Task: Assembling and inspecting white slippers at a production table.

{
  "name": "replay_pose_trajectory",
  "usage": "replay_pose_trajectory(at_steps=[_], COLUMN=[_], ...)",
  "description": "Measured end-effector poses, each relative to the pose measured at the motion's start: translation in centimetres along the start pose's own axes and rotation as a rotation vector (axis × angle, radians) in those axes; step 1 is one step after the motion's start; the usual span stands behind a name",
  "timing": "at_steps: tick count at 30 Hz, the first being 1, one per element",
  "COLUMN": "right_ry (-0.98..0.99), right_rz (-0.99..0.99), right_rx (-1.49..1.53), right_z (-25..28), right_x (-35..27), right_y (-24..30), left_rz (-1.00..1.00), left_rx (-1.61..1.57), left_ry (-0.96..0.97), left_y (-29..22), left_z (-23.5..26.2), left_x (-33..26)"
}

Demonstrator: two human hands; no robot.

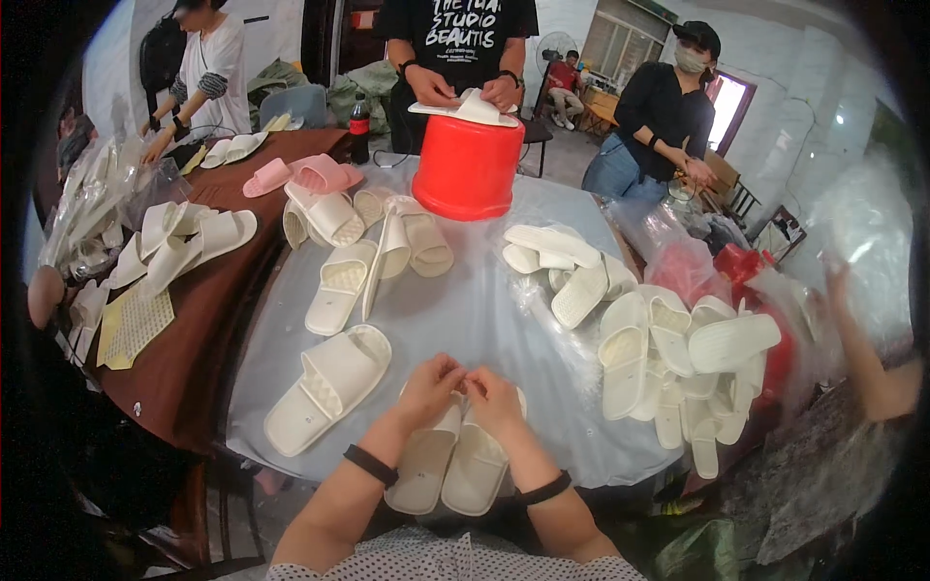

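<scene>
Cream slippers (420, 474), toes away, axes nearly parallel

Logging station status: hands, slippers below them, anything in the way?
Left hand, right hand: fingertips together; anything pinched, unclear. Off-white molded slipper pair below, side by side, partly hidden. Single off-white strapped slipper at left, clear of hands.

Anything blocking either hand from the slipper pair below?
Nothing visible. Left hand and right hand meet over the far half of the slipper pair; the nearest other slipper lies off left. Can't tell whether they pinch something small.
</scene>
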State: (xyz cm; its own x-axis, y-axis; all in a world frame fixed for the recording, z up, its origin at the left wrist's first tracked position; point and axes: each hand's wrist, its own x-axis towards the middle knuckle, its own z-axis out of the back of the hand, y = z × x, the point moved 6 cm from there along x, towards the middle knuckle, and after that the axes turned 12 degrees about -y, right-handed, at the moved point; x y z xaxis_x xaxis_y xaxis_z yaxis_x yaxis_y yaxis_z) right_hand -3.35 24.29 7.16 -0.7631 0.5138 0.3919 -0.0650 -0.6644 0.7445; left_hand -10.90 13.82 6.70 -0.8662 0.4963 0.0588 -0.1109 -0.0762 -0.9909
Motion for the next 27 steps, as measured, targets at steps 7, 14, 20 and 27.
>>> replay_pose_trajectory(at_steps=[7, 14, 20, 27], right_ry=[-0.006, -0.036, -0.009, -0.007], right_rz=[-0.025, 0.003, -0.031, -0.027], right_rx=[0.116, 0.095, 0.076, 0.088], right_z=[-0.5, -0.4, -0.4, -0.2], right_x=[-0.1, -0.1, 0.0, 0.0], right_y=[-0.3, 0.0, -0.5, -0.1], left_rz=[0.0, 0.047, 0.039, 0.039], left_rx=[-0.19, -0.09, -0.191, -0.093], left_ry=[-0.245, -0.087, -0.052, -0.114], left_y=[2.7, 1.2, 1.6, 1.4], left_z=[1.6, 0.8, 0.6, 1.1], left_x=[0.8, 0.1, 0.2, 0.1])
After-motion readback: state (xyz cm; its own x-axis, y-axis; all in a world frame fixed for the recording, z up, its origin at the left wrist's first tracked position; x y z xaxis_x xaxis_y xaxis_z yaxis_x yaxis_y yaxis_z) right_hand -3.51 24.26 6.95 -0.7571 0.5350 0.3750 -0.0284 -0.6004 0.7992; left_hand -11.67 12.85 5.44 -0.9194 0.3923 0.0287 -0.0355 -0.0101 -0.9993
